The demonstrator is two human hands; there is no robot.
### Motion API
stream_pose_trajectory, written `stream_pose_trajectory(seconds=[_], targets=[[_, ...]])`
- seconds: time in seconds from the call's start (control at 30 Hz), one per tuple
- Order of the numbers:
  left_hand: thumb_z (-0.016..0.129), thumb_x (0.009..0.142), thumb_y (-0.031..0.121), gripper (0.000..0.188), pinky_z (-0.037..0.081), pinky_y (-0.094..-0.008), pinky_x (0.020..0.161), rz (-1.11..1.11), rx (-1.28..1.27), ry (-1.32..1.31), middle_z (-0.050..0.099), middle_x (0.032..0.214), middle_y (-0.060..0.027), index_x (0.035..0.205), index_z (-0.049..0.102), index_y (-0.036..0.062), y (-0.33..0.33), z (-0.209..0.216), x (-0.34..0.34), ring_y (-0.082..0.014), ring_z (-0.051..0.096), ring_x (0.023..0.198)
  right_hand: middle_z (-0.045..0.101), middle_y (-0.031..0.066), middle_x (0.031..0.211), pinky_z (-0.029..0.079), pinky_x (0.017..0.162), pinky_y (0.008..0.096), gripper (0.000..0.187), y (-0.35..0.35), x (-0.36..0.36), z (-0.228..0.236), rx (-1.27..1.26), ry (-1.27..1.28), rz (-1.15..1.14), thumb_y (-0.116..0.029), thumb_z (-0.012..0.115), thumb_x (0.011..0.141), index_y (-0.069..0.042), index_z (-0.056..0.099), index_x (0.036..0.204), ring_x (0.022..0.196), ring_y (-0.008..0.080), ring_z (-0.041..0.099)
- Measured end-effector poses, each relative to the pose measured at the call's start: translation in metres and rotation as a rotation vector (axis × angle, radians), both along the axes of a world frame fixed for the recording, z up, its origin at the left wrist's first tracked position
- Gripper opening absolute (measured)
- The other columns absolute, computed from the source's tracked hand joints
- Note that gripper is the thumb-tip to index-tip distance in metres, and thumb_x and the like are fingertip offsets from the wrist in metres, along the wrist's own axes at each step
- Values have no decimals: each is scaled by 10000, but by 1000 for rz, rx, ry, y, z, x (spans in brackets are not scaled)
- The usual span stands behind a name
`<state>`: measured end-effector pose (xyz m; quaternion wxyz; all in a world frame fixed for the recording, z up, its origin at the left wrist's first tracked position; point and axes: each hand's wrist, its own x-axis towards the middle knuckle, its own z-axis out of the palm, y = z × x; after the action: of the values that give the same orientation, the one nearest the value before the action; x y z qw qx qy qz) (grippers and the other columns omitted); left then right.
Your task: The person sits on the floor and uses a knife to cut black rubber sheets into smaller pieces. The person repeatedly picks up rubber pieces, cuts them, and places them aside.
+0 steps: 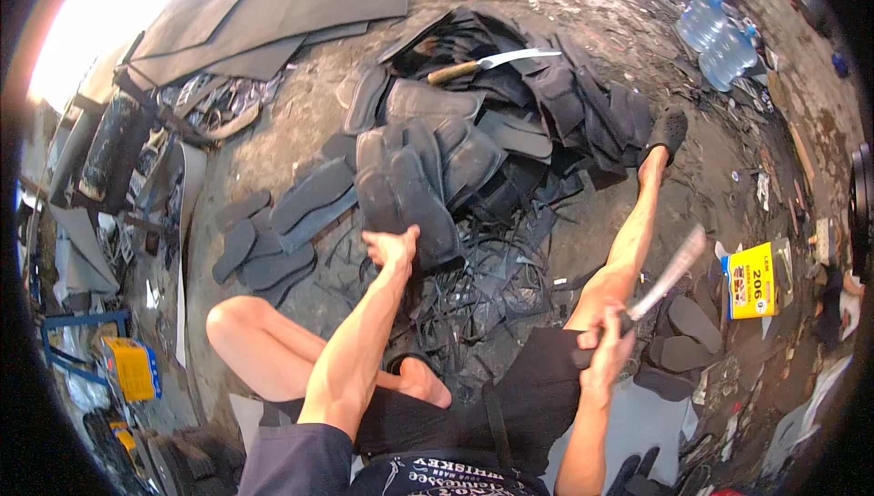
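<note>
My left hand (393,248) is at the near edge of a black moulded sole sheet (421,203), thumb on its face and fingers curled at its edge. That sheet rests against a pile of similar dark moulded sheets (432,103). My right hand (605,346) is closed round the dark handle of a knife above my right thigh. The knife's long blade (671,270) points up and right, slightly blurred. Cut-out soles (312,203) lie left of the pile. Thin black offcut strips (446,314) are heaped between my legs.
A second knife with a wooden handle (453,73) lies on the pile. More soles (687,332) lie by my right hand, beside a yellow box (754,282). Large dark sheets (273,5) lie far left, clear plastic bottles (719,41) far right. A roller (116,146) stands left.
</note>
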<state>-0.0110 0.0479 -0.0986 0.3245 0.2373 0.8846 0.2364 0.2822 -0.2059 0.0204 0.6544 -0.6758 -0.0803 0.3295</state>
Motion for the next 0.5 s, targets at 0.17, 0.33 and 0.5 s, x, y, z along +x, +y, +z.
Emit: stream_pose_trajectory(seconds=[0.17,0.33,0.5], targets=[[1053,673,263,1079,580,-518,1036,197,107,-274,633,1439,-254,1501,452,-79,-12,-38,-23,-367,682,1247,608,42,783,430,511,286,229,45,-58,6,52,268,453,-244,715,1055,-36,675,1142,540,98,493],[975,777,370,666,579,-455,936,-240,344,-344,758,1226,-188,1233,734,-52,-38,36,-12,-316,735,1074,628,49,880,432,512,290,350,73,-67,-5,26,247,537,-367,707,1067,-29,685,1156,535,95,506],[943,751,227,417,383,-536,1186,-721,798,181,579,1468,-172,1123,800,103,-85,77,-3,-406,472,1432,667,73,959,411,468,266,711,100,-50,3,61,392,518,-691,549,1070,-1,678,1181,504,73,464]])
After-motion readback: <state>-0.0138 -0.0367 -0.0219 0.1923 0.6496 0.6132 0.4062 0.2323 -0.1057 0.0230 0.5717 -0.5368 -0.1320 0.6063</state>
